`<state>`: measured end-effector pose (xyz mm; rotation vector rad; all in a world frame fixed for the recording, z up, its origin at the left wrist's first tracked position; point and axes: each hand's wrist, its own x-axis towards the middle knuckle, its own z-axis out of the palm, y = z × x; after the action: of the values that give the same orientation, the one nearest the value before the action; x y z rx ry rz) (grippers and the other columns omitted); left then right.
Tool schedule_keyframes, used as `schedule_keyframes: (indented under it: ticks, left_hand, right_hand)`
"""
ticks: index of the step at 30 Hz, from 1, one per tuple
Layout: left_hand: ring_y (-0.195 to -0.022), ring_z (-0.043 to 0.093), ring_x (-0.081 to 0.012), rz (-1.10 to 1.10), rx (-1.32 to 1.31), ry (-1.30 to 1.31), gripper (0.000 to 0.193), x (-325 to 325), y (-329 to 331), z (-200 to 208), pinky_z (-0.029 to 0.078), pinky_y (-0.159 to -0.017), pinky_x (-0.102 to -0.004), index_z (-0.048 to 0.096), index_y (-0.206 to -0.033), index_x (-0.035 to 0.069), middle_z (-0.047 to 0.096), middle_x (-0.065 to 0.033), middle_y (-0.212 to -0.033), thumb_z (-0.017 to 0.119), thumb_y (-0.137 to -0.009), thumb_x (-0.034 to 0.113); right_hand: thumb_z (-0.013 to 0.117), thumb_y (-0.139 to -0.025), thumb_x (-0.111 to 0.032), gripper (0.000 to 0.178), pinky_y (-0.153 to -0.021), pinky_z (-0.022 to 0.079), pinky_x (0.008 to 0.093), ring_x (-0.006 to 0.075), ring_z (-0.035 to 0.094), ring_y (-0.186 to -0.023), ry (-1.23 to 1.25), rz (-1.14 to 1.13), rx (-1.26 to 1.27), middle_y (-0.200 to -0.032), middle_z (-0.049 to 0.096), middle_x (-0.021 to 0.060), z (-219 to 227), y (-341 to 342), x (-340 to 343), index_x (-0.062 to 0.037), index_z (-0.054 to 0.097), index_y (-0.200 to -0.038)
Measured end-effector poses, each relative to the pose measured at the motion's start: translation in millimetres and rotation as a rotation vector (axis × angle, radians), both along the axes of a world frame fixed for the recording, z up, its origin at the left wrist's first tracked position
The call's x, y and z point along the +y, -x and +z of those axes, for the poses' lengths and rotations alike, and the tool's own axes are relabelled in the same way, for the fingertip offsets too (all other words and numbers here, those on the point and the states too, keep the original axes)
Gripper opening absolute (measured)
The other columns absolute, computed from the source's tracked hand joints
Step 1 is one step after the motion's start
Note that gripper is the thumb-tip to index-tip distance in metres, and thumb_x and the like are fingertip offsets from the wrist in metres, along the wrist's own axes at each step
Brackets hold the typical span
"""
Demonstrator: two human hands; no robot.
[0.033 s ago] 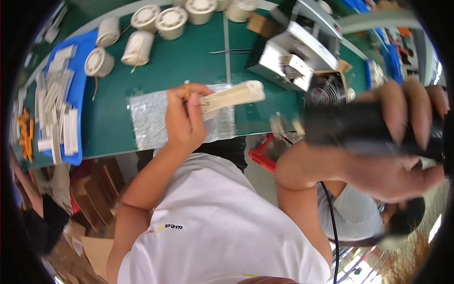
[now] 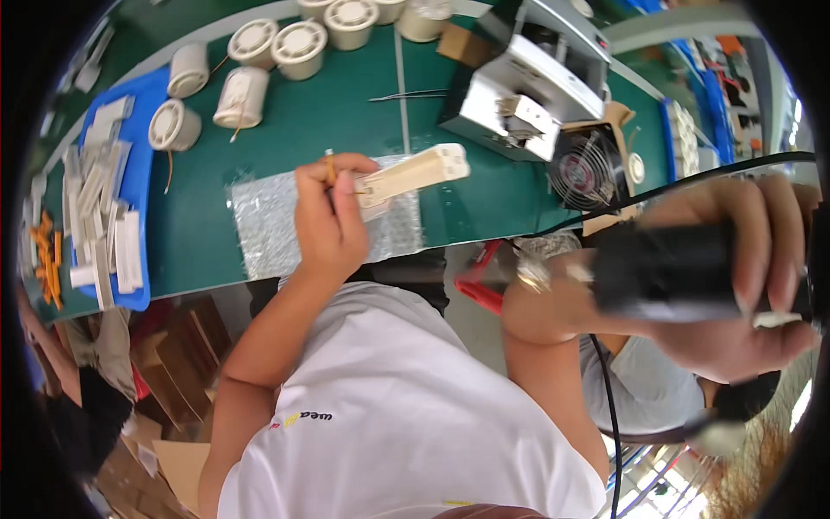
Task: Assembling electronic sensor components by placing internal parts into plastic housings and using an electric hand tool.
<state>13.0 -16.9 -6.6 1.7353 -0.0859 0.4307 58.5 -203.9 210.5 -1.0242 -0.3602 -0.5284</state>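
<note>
My left hand (image 2: 333, 216) is closed on the narrow end of a long cream plastic housing (image 2: 424, 173), which is hollow like a trough and tilts up to the right. A small orange-yellow piece (image 2: 330, 169) pokes out above my fingers. Under this hand lies a sheet of clear bubble wrap (image 2: 285, 221). At the right, close to the camera and blurred, my right hand (image 2: 735, 294) wraps round a black corded electric screwdriver (image 2: 666, 270). Its tip points left, apart from the housing.
A blue tray (image 2: 156, 95) of white plastic strips stands left, beside orange pieces (image 2: 47, 259). Several round cream canisters (image 2: 298, 50) line the back. Tweezers (image 2: 406, 95), an open metal-and-black machine (image 2: 501, 112) and a fan (image 2: 588, 169) lie to the right. A black cable (image 2: 692, 183) crosses there.
The screwdriver and my right hand have shifted slightly right and down, uncovering the fan and a black cable. The table scene has slid slightly left; my left hand keeps its hold.
</note>
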Motion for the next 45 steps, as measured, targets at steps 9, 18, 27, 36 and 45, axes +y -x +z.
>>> schedule_keyframes:
  ticks: [9, 18, 27, 36, 45]
  left_hand:
    - [-0.090, 0.060, -0.0173, -0.081, -0.114, 0.041, 0.009, -4, -3, -2, 0.048, -0.085, -0.0306, 0.039, -0.104, 0.001, 0.065, -0.0168, -0.105, 0.038, -0.105, 0.009]
    - [-0.079, 0.060, -0.0154, -0.009, -0.073, -0.023, 0.010, -1, 0, -2, 0.049, -0.076, -0.0284, 0.040, -0.104, 0.001, 0.068, -0.0139, -0.101, 0.038, -0.105, 0.011]
    - [-0.064, 0.054, -0.0155, -0.046, -0.153, 0.069, 0.011, -3, 0, -10, 0.047, -0.063, -0.0298, 0.039, -0.101, 0.002, 0.069, -0.0127, -0.098, 0.041, -0.104, 0.012]
    - [-0.063, 0.054, -0.0187, -0.021, -0.208, 0.067, 0.007, -2, -2, -13, 0.047, -0.062, -0.0314, 0.040, -0.100, 0.002, 0.068, -0.0111, -0.096, 0.045, -0.101, 0.007]
    - [-0.062, 0.052, -0.0193, -0.073, -0.209, 0.061, 0.007, -6, -4, -7, 0.047, -0.062, -0.0338, 0.040, -0.102, 0.001, 0.068, -0.0113, -0.094, 0.045, -0.100, 0.006]
  right_hand:
    - [0.054, -0.103, -0.026, 0.026, -0.043, 0.045, 0.0226, 0.0108, 0.055, -0.051, 0.644, -0.721, -0.445, -0.082, 0.059, 0.0080, -6, -66, -27, -0.0043, 0.052, -0.116]
    - [0.064, -0.084, -0.033, 0.038, -0.052, 0.052, 0.0300, 0.0216, 0.060, -0.058, 0.129, -0.042, 0.000, -0.084, 0.058, 0.0121, -15, -41, -30, 0.0012, 0.047, -0.089]
    - [0.049, -0.090, -0.059, 0.066, -0.042, 0.048, 0.0340, 0.0255, 0.057, -0.053, -0.155, 0.208, -0.038, -0.080, 0.060, 0.0191, -24, -14, 26, 0.0059, 0.050, -0.101]
    - [0.041, -0.097, -0.066, 0.073, -0.050, 0.054, 0.0379, 0.0266, 0.059, -0.059, -0.222, 0.354, -0.119, -0.074, 0.058, 0.0202, -38, -7, 38, 0.0055, 0.046, -0.110]
    - [0.076, -0.076, -0.042, 0.053, -0.063, 0.049, 0.0272, 0.0159, 0.059, -0.071, -0.045, 0.346, -0.081, -0.081, 0.055, 0.0070, -47, -4, 10, -0.0033, 0.047, -0.098]
